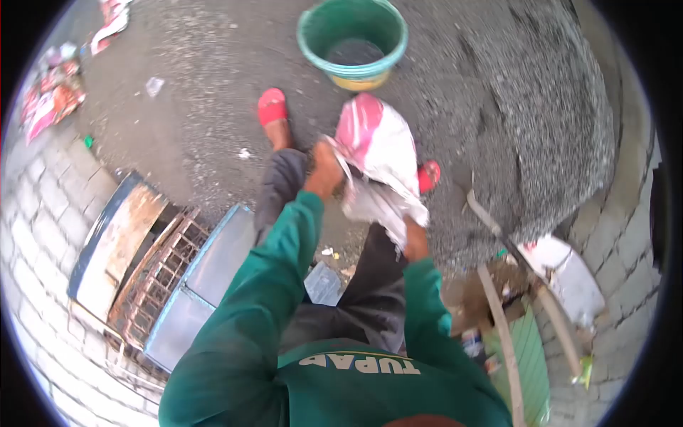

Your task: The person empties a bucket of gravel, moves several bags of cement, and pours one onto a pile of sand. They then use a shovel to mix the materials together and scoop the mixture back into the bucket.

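A white and pink woven sack (380, 139) hangs between my legs, its mouth toward me. My left hand (325, 171) is closed on the left edge of the sack's mouth. Lower on the other side, my right hand (415, 240) grips the right edge, its fingers partly covered by the fabric. The mouth is spread between the two hands, and I cannot make out what is inside. Just beyond the sack stands a green bucket (313, 53) with a yellow lower part and some dark material at its bottom.
A heap of grey gravel (555, 121) lies at the right, with a long-handled shovel (491, 220) against it. Metal frames and panels (160, 277) stand at the left by a block wall (43, 213). Crumpled sacks (53, 99) lie at the upper left. Wooden sticks (504, 334) are at the lower right.
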A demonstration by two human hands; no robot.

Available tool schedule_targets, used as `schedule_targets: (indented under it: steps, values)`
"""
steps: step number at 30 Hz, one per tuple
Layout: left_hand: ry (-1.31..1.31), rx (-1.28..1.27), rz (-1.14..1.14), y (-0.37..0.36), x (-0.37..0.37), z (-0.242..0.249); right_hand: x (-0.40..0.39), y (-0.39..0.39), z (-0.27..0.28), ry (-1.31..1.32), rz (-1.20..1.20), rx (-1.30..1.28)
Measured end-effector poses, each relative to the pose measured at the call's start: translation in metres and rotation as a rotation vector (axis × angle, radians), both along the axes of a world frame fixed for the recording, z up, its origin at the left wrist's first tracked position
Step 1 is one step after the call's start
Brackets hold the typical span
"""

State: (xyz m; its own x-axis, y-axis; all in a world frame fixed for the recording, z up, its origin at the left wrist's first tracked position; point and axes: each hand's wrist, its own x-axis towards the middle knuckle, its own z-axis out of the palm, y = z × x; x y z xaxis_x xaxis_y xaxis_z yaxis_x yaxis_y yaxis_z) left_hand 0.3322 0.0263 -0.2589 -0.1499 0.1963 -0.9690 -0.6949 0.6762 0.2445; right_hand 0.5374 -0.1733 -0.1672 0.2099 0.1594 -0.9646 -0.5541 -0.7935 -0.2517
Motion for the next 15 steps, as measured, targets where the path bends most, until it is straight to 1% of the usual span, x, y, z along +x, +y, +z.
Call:
schedule_targets:
  steps: [1,2,3,5,6,7,9,10,11,12,13,14,15]
  values:
    - [-0.025,0.262,-0.061,-0.018,-0.006,0.020,0.006,0.001,0.025,0.025,0.120,-0.140]
    - [-0.021,0.207,-0.185,-0.031,-0.028,0.028,0.012,0.003,0.051,0.066,0.242,-0.274]
    - [-0.022,0.156,-0.311,-0.045,-0.050,0.036,-0.006,0.042,0.112,0.011,0.148,-0.237]
    - [0.138,0.136,-0.432,-0.033,-0.065,0.143,-0.006,0.001,0.145,-0.030,0.120,-0.132]
    - [0.040,0.153,-0.292,-0.037,-0.067,0.168,-0.011,0.020,0.174,-0.058,0.220,-0.223]
    - [0.064,0.108,-0.253,-0.045,-0.068,0.199,-0.021,0.044,0.213,-0.090,0.320,-0.314]
    - [0.014,0.104,-0.139,-0.035,-0.078,0.269,-0.023,0.060,0.265,-0.171,0.444,-0.248]
    - [-0.066,0.115,-0.089,-0.033,-0.088,0.298,0.009,0.034,0.256,-0.164,0.903,-0.046]
    - [-0.088,0.211,-0.043,-0.038,-0.098,0.322,0.041,0.007,0.246,-0.263,1.304,0.201]
    - [-0.105,0.323,-0.003,-0.034,-0.110,0.338,0.012,0.035,0.279,-0.251,1.159,0.109]
    - [-0.109,0.276,0.025,-0.027,-0.124,0.366,-0.021,0.070,0.317,-0.250,0.999,0.026]
    - [-0.115,0.283,0.064,-0.023,-0.140,0.378,-0.054,0.105,0.356,-0.261,0.836,-0.046]
    - [-0.123,0.276,0.091,-0.023,-0.160,0.389,-0.058,0.100,0.356,-0.257,0.894,0.014]
